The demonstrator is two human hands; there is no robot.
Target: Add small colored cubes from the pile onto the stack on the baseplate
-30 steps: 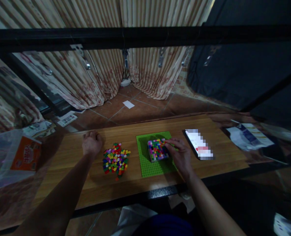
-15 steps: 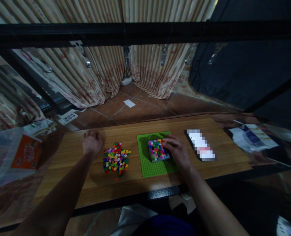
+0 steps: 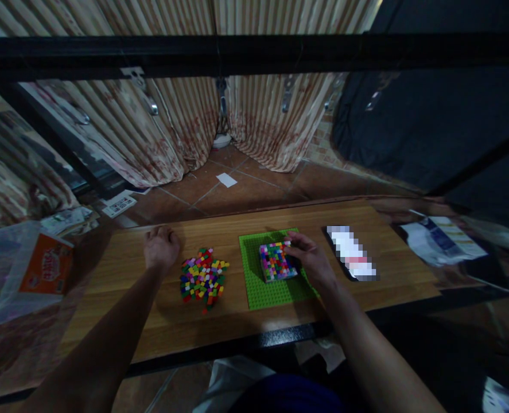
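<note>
A square block of small multicoloured building bricks (image 3: 275,263) stands on a green studded baseplate (image 3: 254,295). At its far right corner is my right hand (image 3: 310,258), thumb and fingers apart. The thumb reaches over the block's right edge; whether it touches is unclear. No loose brick shows between those fingers. My left hand (image 3: 162,248) rests on the table near the far edge, its fingers curled in and their tips hidden. To the right of it lies a pile of loose coloured bricks (image 3: 203,278).
A phone with a blurred-out screen (image 3: 351,252) lies right of the baseplate on the wooden table (image 3: 232,332). A clear plastic bin (image 3: 4,275) with an orange package (image 3: 47,267) stands beyond the table's left end. A dark metal bar (image 3: 254,54) crosses in front of the curtains.
My right hand's fingers have shifted slightly up and away from the top of the block, and spread apart. My left hand, the pile and the baseplate stay in place.
</note>
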